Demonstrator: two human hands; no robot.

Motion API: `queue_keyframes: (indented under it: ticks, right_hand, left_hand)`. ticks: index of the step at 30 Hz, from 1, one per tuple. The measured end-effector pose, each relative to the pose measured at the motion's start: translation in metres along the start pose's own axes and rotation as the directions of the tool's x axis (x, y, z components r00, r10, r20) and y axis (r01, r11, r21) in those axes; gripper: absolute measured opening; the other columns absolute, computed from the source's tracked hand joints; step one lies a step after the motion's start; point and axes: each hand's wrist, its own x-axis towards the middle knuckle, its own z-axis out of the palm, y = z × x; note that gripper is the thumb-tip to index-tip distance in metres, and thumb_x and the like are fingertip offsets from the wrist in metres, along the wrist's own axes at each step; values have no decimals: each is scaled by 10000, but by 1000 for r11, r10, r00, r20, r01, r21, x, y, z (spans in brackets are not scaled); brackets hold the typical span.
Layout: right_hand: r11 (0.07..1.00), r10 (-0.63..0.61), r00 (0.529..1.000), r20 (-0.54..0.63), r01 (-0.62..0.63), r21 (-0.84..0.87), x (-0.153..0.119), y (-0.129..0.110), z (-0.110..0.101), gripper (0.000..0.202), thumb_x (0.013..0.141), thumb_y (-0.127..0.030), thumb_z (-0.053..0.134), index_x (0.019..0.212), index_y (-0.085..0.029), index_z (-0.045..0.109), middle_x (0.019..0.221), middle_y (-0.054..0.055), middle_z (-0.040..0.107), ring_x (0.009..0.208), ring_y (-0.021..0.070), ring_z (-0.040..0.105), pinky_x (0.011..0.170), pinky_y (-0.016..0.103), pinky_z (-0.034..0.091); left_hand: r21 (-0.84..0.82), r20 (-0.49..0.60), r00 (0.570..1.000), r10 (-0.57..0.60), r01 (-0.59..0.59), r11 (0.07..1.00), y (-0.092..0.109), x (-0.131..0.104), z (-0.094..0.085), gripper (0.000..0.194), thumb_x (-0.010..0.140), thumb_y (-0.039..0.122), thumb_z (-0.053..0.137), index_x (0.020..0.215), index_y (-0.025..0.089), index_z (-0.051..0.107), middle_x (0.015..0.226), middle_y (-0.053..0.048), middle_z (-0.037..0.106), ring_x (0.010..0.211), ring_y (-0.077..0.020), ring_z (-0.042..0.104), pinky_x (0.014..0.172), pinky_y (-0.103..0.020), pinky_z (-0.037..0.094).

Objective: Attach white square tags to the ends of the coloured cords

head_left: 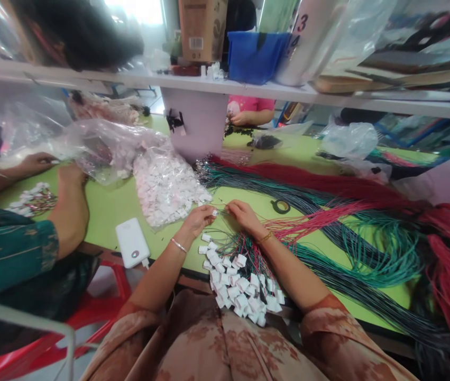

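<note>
Left hand: fingertips of the left hand [200, 219] are pinched together on a small white connector [214, 212]; the forearm slants up from 7 o'clock, wrist low over the desk [109, 203].
Right hand: fingers of the right hand [244, 214] are curled, thumb and forefinger closed on a thin wire [223, 203]; the forearm comes in from 4 o'clock. The hands are near each other, apart by a small gap.
Connector: at the left fingertips, facing the right hand.
Pile: white housings [236, 286] with wires lie at 5 o'clock from the left hand, at the desk's near edge.
Bag: a clear bag [169, 185] of white parts at 10 o'clock from the left hand.
Wires: red wires [328, 185] at 2 o'clock and green wires [387, 254] at 4 o'clock from the right hand; a tape roll [281, 206] at 3 o'clock.
Slip risk: the connector is small, so a loose pinch could drop it, or a misaligned wire could bend.
Snag risk: loose leads beneath the right wrist could catch the bracelet [265, 238] and drag housings off the edge.
</note>
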Motion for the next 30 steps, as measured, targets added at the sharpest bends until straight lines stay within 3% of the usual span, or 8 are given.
queue_keyframes:
  ticks: [7,18,30]
  right_hand:
    - [995,-85,996,39,87,-51,-3,-1,-1,285,824,-436,521,730,-169,556,649,-17,536,612,109,444,595,229,378]
    - [954,-203,978,43,208,-218,-8,0,1,112,775,-264,534,716,-173,561,666,-4,563,580,106,455,573,224,364]
    - [896,-289,954,75,298,-331,-10,-3,5,112,792,-245,517,712,-176,553,678,17,564,617,128,469,618,245,361]
  left_hand:
    - [-64,23,999,-24,25,998,-2,2,-1,123,680,120,734,728,102,622,657,-13,596,564,-68,551,563,-186,440]
    - [-73,45,998,-42,45,996,-4,4,-3,63,726,105,688,769,91,643,669,-23,607,555,-64,556,561,-175,443]
    - [-13,39,999,-24,25,1000,-5,1,3,116,702,140,738,733,100,635,675,-17,601,557,-57,540,553,-174,433]
